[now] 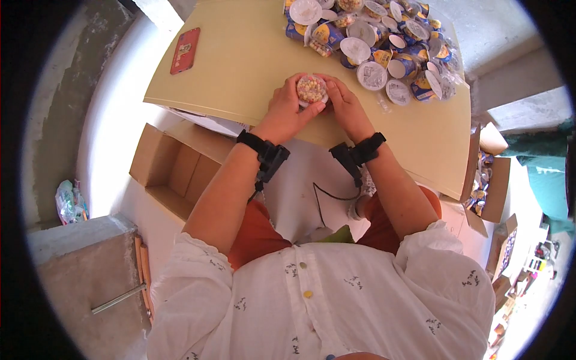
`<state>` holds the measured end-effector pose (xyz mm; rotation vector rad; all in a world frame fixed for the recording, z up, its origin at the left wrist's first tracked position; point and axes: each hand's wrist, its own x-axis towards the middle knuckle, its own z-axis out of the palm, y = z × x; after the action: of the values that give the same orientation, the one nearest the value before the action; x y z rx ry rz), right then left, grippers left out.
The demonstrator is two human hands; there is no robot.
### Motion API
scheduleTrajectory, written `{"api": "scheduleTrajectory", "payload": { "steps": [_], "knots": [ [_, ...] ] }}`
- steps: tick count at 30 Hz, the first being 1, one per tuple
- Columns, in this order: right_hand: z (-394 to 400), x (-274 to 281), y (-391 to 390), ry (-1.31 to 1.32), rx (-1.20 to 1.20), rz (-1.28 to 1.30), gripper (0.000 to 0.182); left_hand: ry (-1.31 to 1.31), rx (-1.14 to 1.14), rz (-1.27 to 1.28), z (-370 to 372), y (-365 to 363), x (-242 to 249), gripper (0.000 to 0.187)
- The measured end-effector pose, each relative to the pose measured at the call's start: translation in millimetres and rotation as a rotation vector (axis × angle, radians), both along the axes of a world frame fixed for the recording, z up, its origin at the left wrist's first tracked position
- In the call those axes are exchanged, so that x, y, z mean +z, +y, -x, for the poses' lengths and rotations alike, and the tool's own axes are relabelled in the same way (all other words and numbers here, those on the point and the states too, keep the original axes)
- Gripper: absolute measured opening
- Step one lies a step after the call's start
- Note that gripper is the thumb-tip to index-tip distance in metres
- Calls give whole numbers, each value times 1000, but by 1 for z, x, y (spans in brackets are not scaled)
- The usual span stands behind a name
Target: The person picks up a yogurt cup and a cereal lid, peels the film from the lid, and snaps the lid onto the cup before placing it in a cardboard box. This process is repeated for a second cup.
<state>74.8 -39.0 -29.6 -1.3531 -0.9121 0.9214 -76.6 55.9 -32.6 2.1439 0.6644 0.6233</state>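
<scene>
Between my two hands, above the near part of the yellow table (240, 72), is a small round cup (311, 89) with yellow and pinkish bits showing through its clear top. My left hand (287, 108) wraps its fingers around the cup's left side, the thumb across its lower edge. On the other side my right hand (345, 107) presses curled fingers against the cup's right edge. The cup's underside is hidden. Just beyond my right hand lies a heap of blue and yellow paper cups (403, 65) with white round lids, some tipped over and some in clear plastic.
A red phone-like rectangle (185, 51) lies at the table's left. Below the table's left edge stands an open cardboard box (174, 165). At the right, another cardboard box (495, 186) holds several similar cups. Black straps with small devices circle both wrists, and a cable hangs between them.
</scene>
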Motion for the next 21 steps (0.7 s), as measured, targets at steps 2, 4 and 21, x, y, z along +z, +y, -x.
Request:
{"api": "scheduleTrajectory", "payload": {
  "steps": [2,4,21],
  "knots": [
    [0,7,-2,0,42,66,41,32,21,-44,1,-1,3,75],
    [-1,6,-2,8,40,68,40,65,42,-86,2,-3,5,76],
    [6,14,-13,25,-17,91,40,-127,-148,520,16,7,17,79]
  ]
}}
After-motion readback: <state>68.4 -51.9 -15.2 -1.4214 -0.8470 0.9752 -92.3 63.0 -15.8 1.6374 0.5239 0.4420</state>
